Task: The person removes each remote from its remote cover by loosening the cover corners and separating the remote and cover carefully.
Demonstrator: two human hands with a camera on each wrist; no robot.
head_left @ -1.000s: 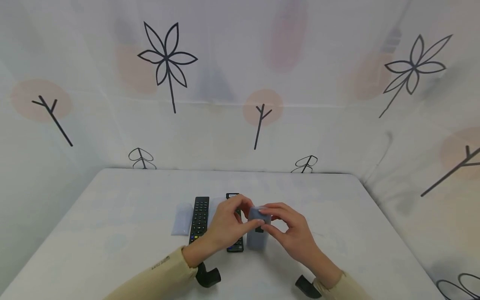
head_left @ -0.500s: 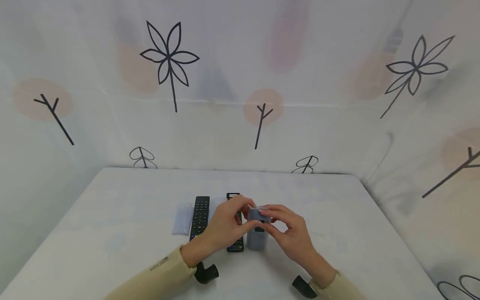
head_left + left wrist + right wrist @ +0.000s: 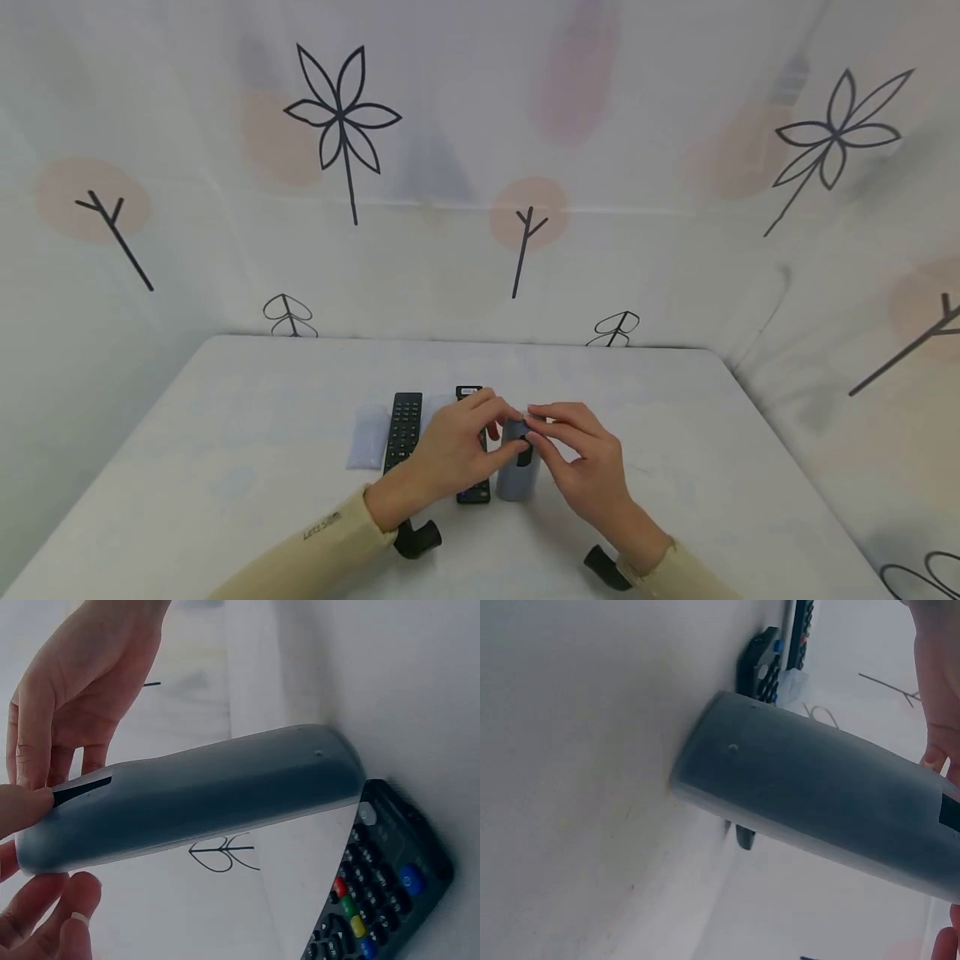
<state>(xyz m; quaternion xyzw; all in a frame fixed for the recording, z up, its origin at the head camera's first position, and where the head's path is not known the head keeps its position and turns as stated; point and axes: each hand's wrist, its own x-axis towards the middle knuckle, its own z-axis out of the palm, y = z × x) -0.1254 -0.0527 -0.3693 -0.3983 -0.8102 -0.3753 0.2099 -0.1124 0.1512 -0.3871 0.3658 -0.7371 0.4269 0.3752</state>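
Observation:
A blue-grey silicone remote control cover [image 3: 517, 479] stands upright, its lower end at the table; a black patch [image 3: 524, 455] shows in a slot near its top. My left hand [image 3: 457, 442] pinches the upper end from the left, thumb on the front by the slot. From the right, my right hand [image 3: 588, 462] pinches the same end with thumb and fingers. In the left wrist view the cover [image 3: 217, 787] slants across, a slit under a thumb. The right wrist view shows its broad smooth side [image 3: 802, 780]. What lies inside is mostly hidden.
Left of the cover lie a black remote control [image 3: 473, 492], partly behind my left hand, and another black remote [image 3: 405, 425]. A pale translucent sleeve [image 3: 368, 437] lies farther left, another [image 3: 435, 407] between the remotes. The white table [image 3: 300, 375] meets a patterned cloth backdrop.
The cover has turned slightly, and the black patch shows longer and narrower. My fingertips have drawn closer together over its top end. The remotes stay put.

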